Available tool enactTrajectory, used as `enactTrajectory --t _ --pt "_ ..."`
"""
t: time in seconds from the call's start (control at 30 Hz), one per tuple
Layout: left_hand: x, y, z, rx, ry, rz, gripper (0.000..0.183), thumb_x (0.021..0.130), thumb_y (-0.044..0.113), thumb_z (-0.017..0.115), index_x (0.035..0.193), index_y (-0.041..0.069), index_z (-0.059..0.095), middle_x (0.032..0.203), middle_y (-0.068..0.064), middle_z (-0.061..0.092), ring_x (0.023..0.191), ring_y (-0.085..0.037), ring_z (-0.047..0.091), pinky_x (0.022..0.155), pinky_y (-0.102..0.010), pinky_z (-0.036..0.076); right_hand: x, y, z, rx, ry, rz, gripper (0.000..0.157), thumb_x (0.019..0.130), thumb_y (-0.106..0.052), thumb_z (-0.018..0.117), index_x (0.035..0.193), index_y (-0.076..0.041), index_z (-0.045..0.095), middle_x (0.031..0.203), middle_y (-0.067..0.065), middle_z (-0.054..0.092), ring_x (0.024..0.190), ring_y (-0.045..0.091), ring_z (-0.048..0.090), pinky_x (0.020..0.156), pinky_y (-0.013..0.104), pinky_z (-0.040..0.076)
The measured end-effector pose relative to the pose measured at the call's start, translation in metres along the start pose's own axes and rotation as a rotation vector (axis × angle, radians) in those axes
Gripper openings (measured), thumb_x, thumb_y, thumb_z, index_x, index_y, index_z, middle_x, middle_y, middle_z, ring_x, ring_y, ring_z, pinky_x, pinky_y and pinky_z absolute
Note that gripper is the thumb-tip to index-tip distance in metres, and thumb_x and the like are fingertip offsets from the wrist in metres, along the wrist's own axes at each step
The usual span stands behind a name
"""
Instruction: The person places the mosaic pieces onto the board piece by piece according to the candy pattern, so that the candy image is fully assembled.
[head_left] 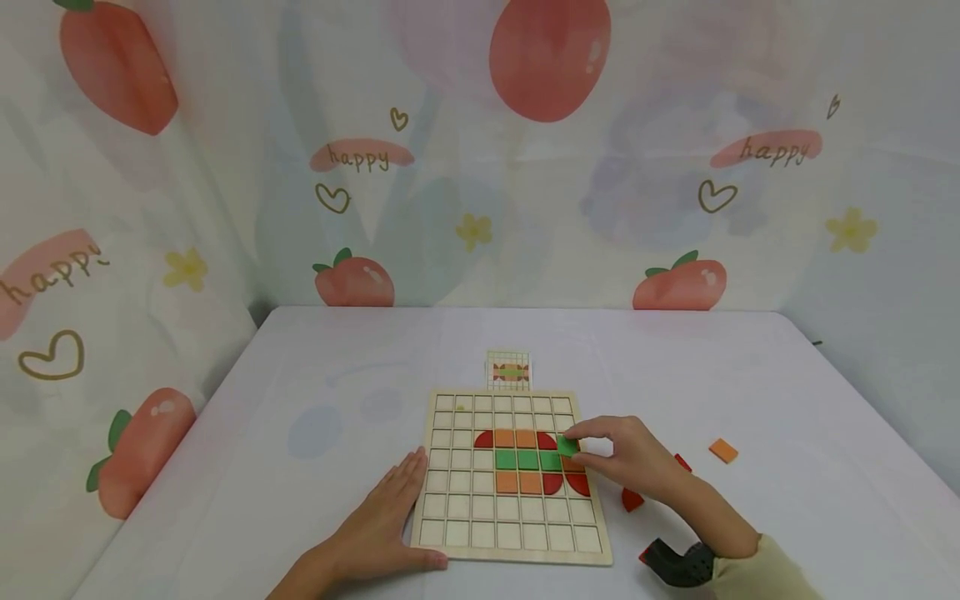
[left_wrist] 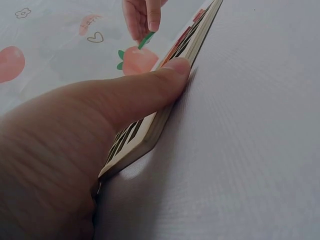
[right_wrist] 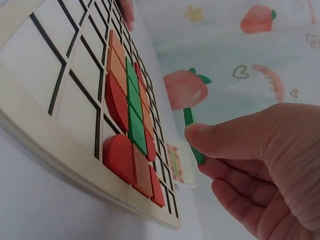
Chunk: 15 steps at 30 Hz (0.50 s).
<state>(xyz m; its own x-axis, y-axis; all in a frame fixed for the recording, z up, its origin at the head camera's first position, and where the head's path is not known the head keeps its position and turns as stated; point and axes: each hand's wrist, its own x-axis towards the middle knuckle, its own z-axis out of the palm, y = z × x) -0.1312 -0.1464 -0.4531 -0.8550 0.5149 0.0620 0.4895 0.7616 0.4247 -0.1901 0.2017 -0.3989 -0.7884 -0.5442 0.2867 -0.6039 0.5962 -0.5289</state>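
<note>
A wooden grid board (head_left: 517,556) lies on the white table, with red rounded pieces (head_left: 551,483), orange squares (head_left: 507,482) and green squares (head_left: 528,459) set in several cells. Between thumb and fingers, my right hand (head_left: 637,454) pinches a green square tile (right_wrist: 189,117) above the right part of the board. In the right wrist view that tile is tilted and apart from the grid. My left hand (head_left: 382,525) rests against the board's left side, fingers extended. Its thumb (left_wrist: 160,82) lies straight along the near edge.
A small pattern card (head_left: 510,357) touches or nearly touches the board's far edge. Right of the board lie an orange square (head_left: 723,451) and loose red pieces (head_left: 632,500). A black curved object (head_left: 678,564) is by my right wrist. Printed cloth (head_left: 525,208) hangs behind.
</note>
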Motion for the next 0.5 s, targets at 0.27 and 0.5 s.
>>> enactTrajectory --t 0.27,0.5 --pt "0.000 0.002 -0.001 -0.010 -0.010 -0.009 0.118 0.068 0.077 0.054 0.146 0.000 0.010 0.153 -0.010 0.009 0.138 -0.023 0.008 0.109 -0.043 0.016 0.014 -0.003 0.011 0.035 -0.020 -0.061 0.028 0.076 -0.008 0.074 0.104 -0.006 0.069 0.101 0.000 0.067 0.097 0.018 0.061 0.082 0.037 0.050" --pt "0.000 0.001 -0.001 -0.010 -0.018 -0.021 0.118 0.068 0.077 0.053 0.147 0.002 0.010 0.153 -0.009 0.009 0.138 -0.022 0.007 0.109 -0.044 0.016 0.025 -0.006 0.024 0.077 -0.026 -0.134 0.026 0.076 -0.005 0.074 0.101 -0.006 0.069 0.098 0.000 0.068 0.092 0.016 0.062 0.080 0.034 0.051"
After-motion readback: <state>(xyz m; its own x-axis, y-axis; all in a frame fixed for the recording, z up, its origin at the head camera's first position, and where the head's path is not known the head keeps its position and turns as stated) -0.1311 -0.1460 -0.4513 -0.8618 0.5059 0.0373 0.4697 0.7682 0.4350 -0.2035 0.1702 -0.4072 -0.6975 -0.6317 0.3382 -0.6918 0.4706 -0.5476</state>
